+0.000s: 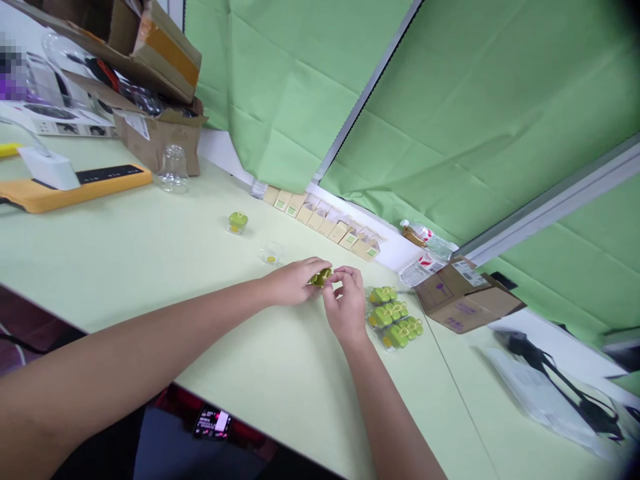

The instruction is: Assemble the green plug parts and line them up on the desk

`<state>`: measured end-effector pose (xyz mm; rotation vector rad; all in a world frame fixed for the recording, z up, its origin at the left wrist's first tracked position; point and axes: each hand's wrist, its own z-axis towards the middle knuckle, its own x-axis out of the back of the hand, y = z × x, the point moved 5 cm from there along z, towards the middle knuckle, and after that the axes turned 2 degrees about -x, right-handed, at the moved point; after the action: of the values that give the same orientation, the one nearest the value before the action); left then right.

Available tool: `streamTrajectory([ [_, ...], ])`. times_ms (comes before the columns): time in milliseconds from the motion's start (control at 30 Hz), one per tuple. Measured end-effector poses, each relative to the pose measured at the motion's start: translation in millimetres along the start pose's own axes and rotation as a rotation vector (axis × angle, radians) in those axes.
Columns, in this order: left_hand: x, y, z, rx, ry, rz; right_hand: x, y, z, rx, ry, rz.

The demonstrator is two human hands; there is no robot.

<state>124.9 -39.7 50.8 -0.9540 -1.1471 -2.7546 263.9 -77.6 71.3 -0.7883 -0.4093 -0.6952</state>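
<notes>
two bare hands meet over the pale table [280,373], close to its middle, with a small green piece [320,277] between them, lifted off the surface. the left hand [295,281] grasps that piece from its left side, fingers curled round it. the right hand [346,303] has its fingers bent, thumb and fingertips at the piece's right edge; whether they pinch it or only touch it, one cannot tell. just beyond the left hand stands a small clear cup [273,255] with a yellow spot low in it, and farther off to the left stands a lone green-lidded container [237,223]. just beside the right hand, on its right, a cluster of green-lidded containers [393,317] sits in rows, yellow loops showing on top. a row of small tan boxes [325,220] lines the back edge, below a green cloth [310,80]. to the right are a clear bottle [437,245] lying on its side and a brown carton [465,297]. at the far left, an orange power strip [100,190] lies near a clear plastic vessel [174,170], which stands before an open cardboard box [145,143]. a lit phone [213,423] shows below the near edge.
</notes>
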Motion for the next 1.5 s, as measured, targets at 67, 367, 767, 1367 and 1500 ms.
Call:
streamTrajectory([
  [67, 3.4, -12.0, 0.5, 0.067, 0.056, 0.035, 2.3, 2.0, 0.0, -0.054, 0.05, 0.068],
  [367, 5.4, -28.1, -0.5, 0.096, 0.126, 0.056, -12.3, 31.4, -2.2, -0.417, 0.047, 0.504],
  [767, 1.8, -28.0, -0.5, 0.081, 0.115, 0.078, -19.1, 33.7, -3.9, -0.474, -0.007, 0.51],
  [1367, 1.2, -10.6, -2.3, 0.057, 0.05, -0.041, -6.8, -6.0, -5.6, 0.043, -0.063, -0.071],
  [1500, -1.2, 2.5, -3.7, -0.006, 0.001, -0.083, -10.8, -6.7, -6.8, 0.073, -0.113, -0.079],
])
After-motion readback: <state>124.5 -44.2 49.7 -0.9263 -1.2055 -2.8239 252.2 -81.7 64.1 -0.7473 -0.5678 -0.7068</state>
